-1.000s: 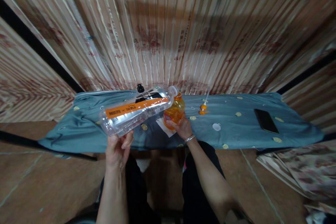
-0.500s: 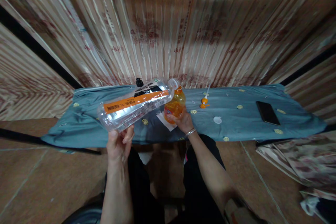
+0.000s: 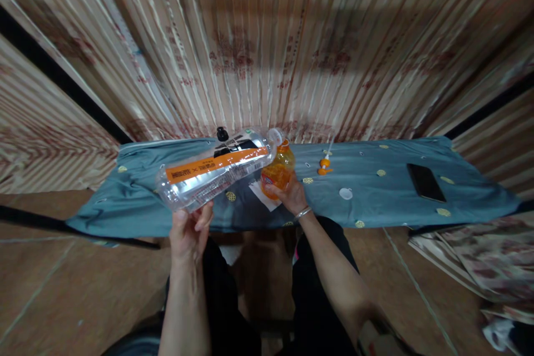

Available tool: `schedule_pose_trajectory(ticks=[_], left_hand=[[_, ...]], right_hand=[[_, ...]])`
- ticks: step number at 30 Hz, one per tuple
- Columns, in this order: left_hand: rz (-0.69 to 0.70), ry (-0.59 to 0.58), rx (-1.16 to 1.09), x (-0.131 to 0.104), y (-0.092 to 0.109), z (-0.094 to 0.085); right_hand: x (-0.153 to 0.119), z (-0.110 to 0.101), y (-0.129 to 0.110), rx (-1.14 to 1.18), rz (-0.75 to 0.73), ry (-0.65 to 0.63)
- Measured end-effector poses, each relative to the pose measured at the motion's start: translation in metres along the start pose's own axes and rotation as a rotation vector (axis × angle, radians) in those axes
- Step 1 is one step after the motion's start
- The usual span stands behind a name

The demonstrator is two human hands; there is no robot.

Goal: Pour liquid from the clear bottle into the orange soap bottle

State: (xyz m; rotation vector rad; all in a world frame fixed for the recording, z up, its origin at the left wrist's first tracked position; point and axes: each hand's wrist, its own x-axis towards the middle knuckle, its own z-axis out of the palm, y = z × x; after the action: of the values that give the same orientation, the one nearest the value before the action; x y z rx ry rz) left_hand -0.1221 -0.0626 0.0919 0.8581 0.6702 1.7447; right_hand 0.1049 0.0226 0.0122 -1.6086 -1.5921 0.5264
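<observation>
My left hand grips the base end of a large clear plastic bottle with an orange, silver and black label. The bottle is tilted, its mouth pointing right at the neck of an orange drink bottle. Whether the two mouths touch, I cannot tell. Around the lower part of the orange bottle is my right hand, fingers closed. That bottle stands nearly upright with orange liquid in it, over a white paper. No liquid stream can be made out at the mouth.
An orange pump head with a clear tube lies right of the bottles, near a white disc. A black phone rests at the right of the blue cloth-covered table. A black cap is at the back edge, before a curtain.
Both hands and bottles hold almost the same pose. The whole view has shifted slightly.
</observation>
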Motion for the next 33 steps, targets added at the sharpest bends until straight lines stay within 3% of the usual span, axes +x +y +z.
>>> schedule_pose_trajectory(ticks=[33], left_hand=[[0.019,0.002,-0.016,0.0005,-0.0013,-0.0009]], right_hand=[[-0.0007,-0.0039,-0.0072,0.000,0.014,-0.015]])
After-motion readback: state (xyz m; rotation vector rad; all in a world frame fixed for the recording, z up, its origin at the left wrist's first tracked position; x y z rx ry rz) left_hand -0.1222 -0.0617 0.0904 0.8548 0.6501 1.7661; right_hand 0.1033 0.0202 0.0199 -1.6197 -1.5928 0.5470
